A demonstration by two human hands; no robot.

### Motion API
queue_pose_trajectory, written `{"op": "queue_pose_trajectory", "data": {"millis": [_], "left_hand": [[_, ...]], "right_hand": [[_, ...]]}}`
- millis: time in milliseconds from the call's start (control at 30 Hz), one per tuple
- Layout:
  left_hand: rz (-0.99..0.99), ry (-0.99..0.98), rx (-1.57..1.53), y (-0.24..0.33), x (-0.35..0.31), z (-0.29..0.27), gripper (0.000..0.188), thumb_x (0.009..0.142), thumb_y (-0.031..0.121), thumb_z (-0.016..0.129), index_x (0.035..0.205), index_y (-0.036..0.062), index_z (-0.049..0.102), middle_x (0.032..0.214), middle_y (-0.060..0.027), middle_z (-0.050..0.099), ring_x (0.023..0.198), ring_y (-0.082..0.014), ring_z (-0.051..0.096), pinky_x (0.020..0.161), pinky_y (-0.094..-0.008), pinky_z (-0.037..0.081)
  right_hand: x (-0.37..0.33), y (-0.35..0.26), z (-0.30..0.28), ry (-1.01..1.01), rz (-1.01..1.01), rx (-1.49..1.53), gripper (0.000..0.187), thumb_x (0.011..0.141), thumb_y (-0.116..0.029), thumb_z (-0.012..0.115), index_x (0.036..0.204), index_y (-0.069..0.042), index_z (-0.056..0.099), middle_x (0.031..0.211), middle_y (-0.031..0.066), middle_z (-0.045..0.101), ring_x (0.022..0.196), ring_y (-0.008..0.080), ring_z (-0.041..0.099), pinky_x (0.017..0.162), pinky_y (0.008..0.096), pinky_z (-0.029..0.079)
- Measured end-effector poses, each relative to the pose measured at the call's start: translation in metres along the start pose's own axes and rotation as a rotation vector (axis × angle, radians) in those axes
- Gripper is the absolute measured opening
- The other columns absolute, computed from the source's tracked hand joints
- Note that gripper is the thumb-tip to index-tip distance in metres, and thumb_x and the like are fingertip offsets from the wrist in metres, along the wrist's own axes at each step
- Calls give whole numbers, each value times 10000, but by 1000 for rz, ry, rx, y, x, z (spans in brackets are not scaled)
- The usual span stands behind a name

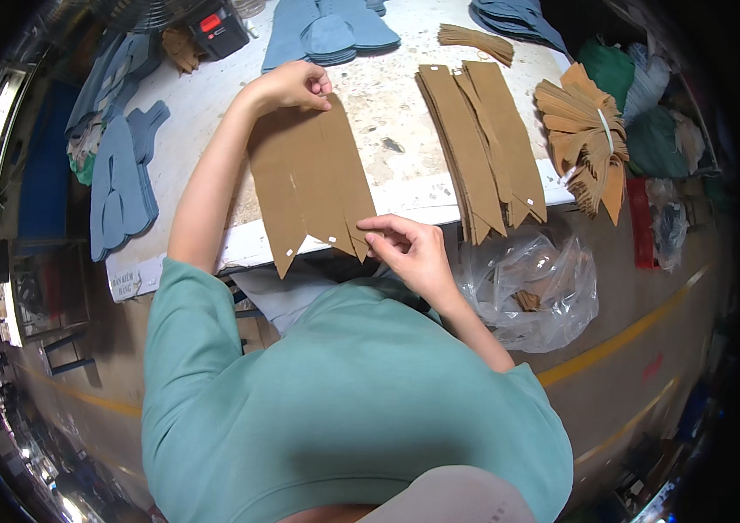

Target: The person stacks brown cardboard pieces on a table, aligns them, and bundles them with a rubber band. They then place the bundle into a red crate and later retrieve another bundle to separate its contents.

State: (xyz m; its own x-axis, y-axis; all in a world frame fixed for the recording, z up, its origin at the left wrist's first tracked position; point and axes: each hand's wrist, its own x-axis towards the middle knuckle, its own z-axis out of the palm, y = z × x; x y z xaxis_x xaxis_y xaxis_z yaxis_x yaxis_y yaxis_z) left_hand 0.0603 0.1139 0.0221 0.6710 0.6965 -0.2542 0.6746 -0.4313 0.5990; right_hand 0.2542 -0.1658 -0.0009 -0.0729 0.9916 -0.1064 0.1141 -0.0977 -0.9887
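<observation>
Brown cut fabric pieces (304, 179) lie in front of me on the white table, their pointed, notched ends hanging over the near edge. Small white stickers show near those ends. My left hand (294, 87) reaches to the far edge of the pieces, fingers curled and closed on the top right corner. At the near right point, my right hand (412, 257) pinches the fabric between thumb and fingers. To the right lie stacks of similar brown strips (483, 144), with points over the edge.
Blue-grey cut pieces (331, 30) are stacked at the far side, with more (124, 187) at the left edge. A tied bundle of tan pieces (587, 135) rests at the right corner. Below hangs a clear plastic bag (531, 292). A black-and-red box (216, 33) stands far left.
</observation>
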Motion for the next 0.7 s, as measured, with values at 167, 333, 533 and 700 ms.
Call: {"op": "queue_pose_trajectory", "data": {"millis": [167, 333, 533, 700], "left_hand": [[115, 37, -385, 26, 27, -6, 270, 836, 149, 751, 1036, 63, 590, 805, 31, 641, 770, -42, 585, 677, -198, 454], [292, 208, -303, 73, 81, 6, 326, 837, 161, 743, 1119, 56, 616, 855, 1, 690, 806, -56, 606, 729, -228, 465], [242, 159, -151, 95, 110, 28, 297, 810, 141, 761, 1075, 73, 647, 805, -1, 685, 754, -76, 615, 717, -240, 475], [309, 425, 83, 90, 93, 26, 307, 780, 291, 761, 1000, 92, 685, 791, -29, 688, 750, -124, 640, 718, -275, 507]], "right_hand": [[-14, -16, -39, 226, -124, -47, 169, 880, -24, 634, 1032, -23, 709, 864, 34, 694, 687, 53, 613, 634, 197, 498], [-28, -26, -80, 466, -93, 52, 158, 905, -24, 623, 1040, 2, 700, 779, -14, 635, 664, 29, 564, 606, 179, 469], [-27, -15, -90, 564, -49, -41, 149, 900, -43, 633, 1021, 1, 708, 698, -17, 613, 591, 33, 544, 560, 181, 448], [-39, -36, -86, 586, 63, -568, 130, 878, -54, 652, 988, -27, 718, 583, -25, 548, 491, 33, 437, 477, 187, 363]]}}
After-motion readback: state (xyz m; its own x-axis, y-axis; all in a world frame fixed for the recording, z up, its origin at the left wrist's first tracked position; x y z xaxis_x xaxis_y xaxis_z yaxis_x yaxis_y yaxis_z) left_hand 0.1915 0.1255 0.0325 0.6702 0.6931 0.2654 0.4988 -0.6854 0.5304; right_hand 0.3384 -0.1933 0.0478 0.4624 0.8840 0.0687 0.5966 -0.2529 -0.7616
